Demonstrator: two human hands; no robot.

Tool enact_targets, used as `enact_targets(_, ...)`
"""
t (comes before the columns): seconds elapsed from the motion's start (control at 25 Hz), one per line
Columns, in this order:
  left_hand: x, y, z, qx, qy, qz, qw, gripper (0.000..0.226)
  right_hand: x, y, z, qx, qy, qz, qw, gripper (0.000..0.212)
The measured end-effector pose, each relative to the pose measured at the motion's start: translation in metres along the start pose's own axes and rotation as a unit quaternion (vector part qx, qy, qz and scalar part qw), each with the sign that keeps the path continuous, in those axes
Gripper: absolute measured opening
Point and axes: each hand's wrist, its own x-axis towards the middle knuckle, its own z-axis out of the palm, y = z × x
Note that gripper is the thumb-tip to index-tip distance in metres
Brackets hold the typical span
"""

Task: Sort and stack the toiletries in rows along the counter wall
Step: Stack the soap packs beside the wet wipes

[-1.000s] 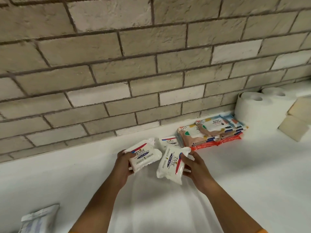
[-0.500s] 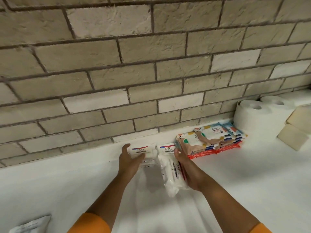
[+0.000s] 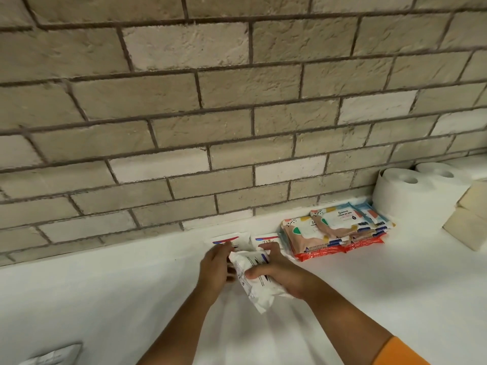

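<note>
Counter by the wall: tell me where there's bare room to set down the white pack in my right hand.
Free: the counter strip along the wall left of the two white packs, and the stretch in front of the wipes stack. Crowded: from those packs rightward, wipes, paper rolls and beige blocks sit close together.

Even soft light, mild blur, wide-angle bowing at edges.
</note>
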Motion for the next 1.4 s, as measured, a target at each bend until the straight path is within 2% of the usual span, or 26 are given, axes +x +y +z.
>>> enact_targets(0.04, -0.011, 0.009, 0.002, -0.019, -0.078, -0.084, 0.993, 0.033, 0.0, -0.004, -0.001, -0.085, 0.012, -0.013, 0.996, 0.092)
enact_targets(0.08, -0.019, 0.011, 0.002, -0.031, -0.135, -0.127, 0.982, 0.036, 0.001, -0.008, -0.002, -0.181, 0.019, -0.026, 0.983, 0.092)
enact_targets(0.12, -0.022, 0.007, 0.004, -0.045, -0.157, -0.13, 0.978, 0.032, 0.0, -0.013, -0.002, -0.265, 0.013, -0.039, 0.963, 0.094)
enact_targets(0.2, -0.026, -0.005, 0.008, -0.078, -0.141, -0.08, 0.984, 0.029, 0.001, -0.02, -0.002, -0.385, -0.019, -0.059, 0.921, 0.101)
enact_targets(0.28, -0.026, -0.017, 0.015, -0.129, -0.116, -0.043, 0.984, 0.029, 0.003, -0.025, -0.003, -0.449, -0.041, -0.073, 0.89, 0.108)
enact_targets(0.44, -0.02, -0.017, 0.023, -0.171, -0.097, -0.049, 0.979, 0.026, 0.007, -0.042, -0.015, -0.478, -0.016, -0.125, 0.869, 0.089)
enact_targets(0.52, -0.011, -0.016, 0.018, -0.139, -0.013, -0.023, 0.99, 0.026, 0.012, -0.051, -0.025, -0.496, 0.007, -0.137, 0.858, 0.082)
enact_targets(0.6, 0.004, -0.023, 0.006, 0.041, 0.115, 0.089, 0.988, 0.015, 0.019, -0.052, -0.035, -0.507, 0.02, -0.149, 0.849, 0.08)
enact_targets(0.64, 0.011, -0.027, 0.0, 0.187, 0.139, 0.148, 0.961, 0.022, 0.024, -0.051, -0.04, -0.514, 0.02, -0.152, 0.844, 0.079)
enact_targets(0.68, 0.017, -0.031, -0.003, 0.323, 0.129, 0.182, 0.92, 0.036, 0.028, -0.049, -0.043, -0.529, 0.015, -0.152, 0.835, 0.077)
enact_targets(0.72, 0.023, -0.035, -0.003, 0.417, 0.11, 0.18, 0.884, 0.048, 0.034, -0.047, -0.047, -0.55, 0.008, -0.152, 0.821, 0.076)
enact_targets(0.76, 0.026, -0.038, -0.002, 0.472, 0.096, 0.17, 0.859, 0.053, 0.039, -0.045, -0.05, -0.574, 0.003, -0.151, 0.805, 0.074)
enact_targets(0.8, 0.029, -0.041, -0.001, 0.493, 0.087, 0.166, 0.85, 0.052, 0.045, -0.041, -0.052, -0.597, 0.002, -0.15, 0.788, 0.07)
enact_targets(0.92, 0.037, -0.049, -0.004, 0.436, 0.072, 0.183, 0.878, 0.043, 0.056, -0.031, -0.057, -0.641, 0.028, -0.145, 0.753, 0.057)
enact_targets(1.04, 0.043, -0.054, -0.01, 0.372, 0.063, 0.203, 0.903, 0.044, 0.062, -0.023, -0.06, -0.653, 0.069, -0.136, 0.742, 0.059)
enact_targets(1.2, 0.044, -0.055, -0.01, 0.395, 0.026, 0.209, 0.894, 0.058, 0.064, -0.018, -0.058, -0.669, 0.087, -0.131, 0.726, 0.061)
enact_targets(1.4, 0.048, -0.054, -0.001, 0.415, 0.022, 0.193, 0.889, 0.054, 0.061, -0.007, -0.057, -0.655, 0.126, -0.125, 0.735, 0.059)
